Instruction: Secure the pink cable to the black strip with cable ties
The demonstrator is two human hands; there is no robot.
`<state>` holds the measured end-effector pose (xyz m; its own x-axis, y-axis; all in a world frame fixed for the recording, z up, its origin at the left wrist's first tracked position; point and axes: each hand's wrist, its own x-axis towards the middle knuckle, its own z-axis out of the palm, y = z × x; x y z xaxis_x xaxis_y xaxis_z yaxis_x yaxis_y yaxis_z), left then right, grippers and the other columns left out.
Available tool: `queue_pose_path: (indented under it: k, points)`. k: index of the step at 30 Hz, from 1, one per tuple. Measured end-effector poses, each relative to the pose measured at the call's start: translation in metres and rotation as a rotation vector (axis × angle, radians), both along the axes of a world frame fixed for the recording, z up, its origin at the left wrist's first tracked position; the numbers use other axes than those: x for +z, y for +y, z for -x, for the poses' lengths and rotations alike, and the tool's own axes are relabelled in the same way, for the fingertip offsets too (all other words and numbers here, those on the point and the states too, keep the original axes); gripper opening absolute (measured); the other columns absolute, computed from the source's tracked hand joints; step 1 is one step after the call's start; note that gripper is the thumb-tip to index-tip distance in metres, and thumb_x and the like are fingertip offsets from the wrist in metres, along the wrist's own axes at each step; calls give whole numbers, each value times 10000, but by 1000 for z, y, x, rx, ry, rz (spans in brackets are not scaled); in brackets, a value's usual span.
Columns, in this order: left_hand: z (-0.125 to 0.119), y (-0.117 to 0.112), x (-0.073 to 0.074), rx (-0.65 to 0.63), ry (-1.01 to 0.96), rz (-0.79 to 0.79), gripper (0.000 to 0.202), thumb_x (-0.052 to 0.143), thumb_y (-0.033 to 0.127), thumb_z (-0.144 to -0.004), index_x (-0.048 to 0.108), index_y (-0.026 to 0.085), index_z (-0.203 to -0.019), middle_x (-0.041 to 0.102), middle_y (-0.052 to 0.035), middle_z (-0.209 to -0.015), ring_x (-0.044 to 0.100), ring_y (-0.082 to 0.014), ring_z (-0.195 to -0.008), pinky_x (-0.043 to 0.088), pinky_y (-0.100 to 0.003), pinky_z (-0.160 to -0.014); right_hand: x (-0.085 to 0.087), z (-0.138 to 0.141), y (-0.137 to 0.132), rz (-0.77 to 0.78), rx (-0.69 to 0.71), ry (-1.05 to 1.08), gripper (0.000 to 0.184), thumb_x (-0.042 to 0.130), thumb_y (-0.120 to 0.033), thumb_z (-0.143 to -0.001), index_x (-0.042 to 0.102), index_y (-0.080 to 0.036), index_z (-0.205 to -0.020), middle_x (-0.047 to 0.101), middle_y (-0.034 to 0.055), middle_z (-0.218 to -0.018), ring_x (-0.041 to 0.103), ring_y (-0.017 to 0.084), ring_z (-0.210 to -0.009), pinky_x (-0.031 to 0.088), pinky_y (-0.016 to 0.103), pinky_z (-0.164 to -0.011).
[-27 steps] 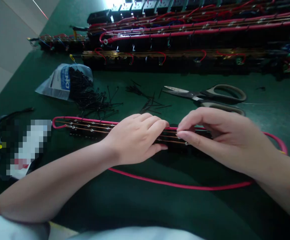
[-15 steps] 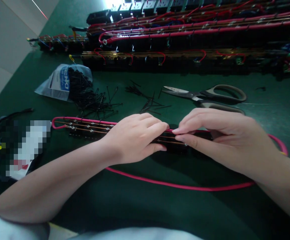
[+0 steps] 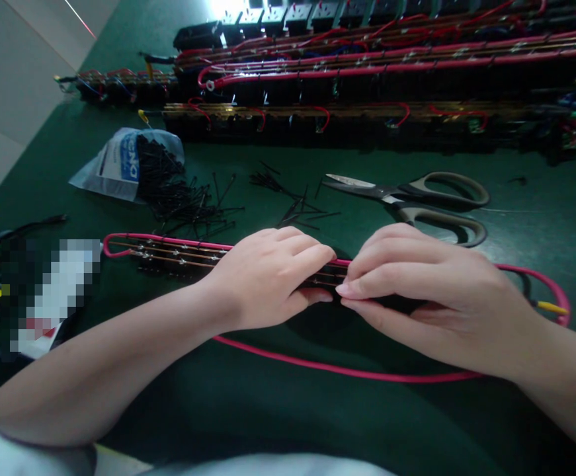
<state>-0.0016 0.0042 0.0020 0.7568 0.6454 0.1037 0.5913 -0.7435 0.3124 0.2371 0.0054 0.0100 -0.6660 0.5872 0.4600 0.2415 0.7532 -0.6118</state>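
A long black strip with copper rails (image 3: 174,254) lies across the table in front of me. A thick red cable (image 3: 183,240) runs along its far edge and loops back on the near side. My left hand (image 3: 272,274) is closed over the middle of the strip, fingers on the far side and thumb on the near side. Just right of it, my right hand (image 3: 411,291) pinches thumb and fingertips together at the strip's near edge. Whatever sits in that pinch is too small or hidden to see.
Scissors (image 3: 384,191) lie beyond my right hand. Loose black cable ties (image 3: 297,205) are scattered left of them, beside an open plastic bag (image 3: 114,165) of more. Several wired strips (image 3: 288,122) fill the far side. A pixelated white object (image 3: 62,294) lies at left.
My right hand has moved down and slightly left, from the red cable to the strip's near edge, exposing more of the scissors' handle. My left hand has barely moved.
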Motion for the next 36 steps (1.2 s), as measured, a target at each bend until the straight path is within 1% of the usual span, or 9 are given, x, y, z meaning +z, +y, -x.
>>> queue_pose_path:
  k: [5,8,12,18,21,23,26,31,36]
  points:
    - [-1,-1,1,5,19,-6,157,664,281,-999,672,177,-1116,771,-61,-1120,716,-256,-1050,567,-377,-842,-1,0,2,5,48,-41,133,693,-126,-961,743,-235,-904,794,25,-853,731,197,-822,590,379,-803]
    - [-1,-2,1,7,41,-6,165,649,289,-1008,669,186,-1136,770,-68,-1142,713,-254,-1067,567,-370,-855,1,-1,2,5,61,-32,134,695,-131,-958,745,-243,-902,788,30,-852,718,203,-816,586,388,-783]
    - [-2,-3,1,17,63,0,228,657,336,-1019,663,182,-1188,771,-83,-1168,715,-260,-1078,573,-379,-879,3,-1,0,35,63,1,146,703,-117,-943,746,-256,-928,782,36,-865,712,204,-820,597,390,-776]
    - [-2,-2,2,15,41,20,293,665,324,-1023,648,154,-1261,776,-88,-1186,718,-264,-1101,582,-401,-921,3,-2,0,140,41,37,148,715,-127,-916,729,-274,-910,781,14,-840,730,204,-804,616,372,-749]
    - [-1,-2,1,15,29,15,300,669,326,-1023,649,149,-1264,779,-90,-1181,721,-264,-1099,584,-401,-917,1,-3,1,226,-11,54,112,748,-174,-898,716,-280,-908,779,11,-845,732,209,-785,613,355,-686]
    - [-1,-2,1,16,15,8,303,677,323,-1018,650,145,-1261,780,-89,-1178,723,-265,-1094,586,-401,-909,1,-4,1,253,-25,62,111,763,-186,-886,706,-281,-883,777,13,-842,730,213,-784,609,352,-663]
    - [-1,-2,0,17,4,3,295,680,315,-1012,655,143,-1251,781,-87,-1180,724,-263,-1091,586,-398,-910,2,-3,2,237,8,46,124,756,-176,-893,707,-286,-862,777,10,-830,730,215,-790,614,360,-686]
    - [-1,-2,1,15,22,-1,313,677,319,-1010,650,146,-1270,778,-88,-1186,722,-263,-1096,586,-397,-914,4,-2,3,179,78,49,147,740,-135,-897,701,-275,-874,774,4,-834,723,189,-804,610,331,-704]
    - [-1,-2,0,5,32,-12,314,673,324,-1011,650,154,-1274,777,-83,-1168,721,-261,-1083,585,-390,-897,6,-2,3,171,120,42,153,729,-127,-900,710,-278,-887,772,9,-824,718,201,-791,615,371,-748]
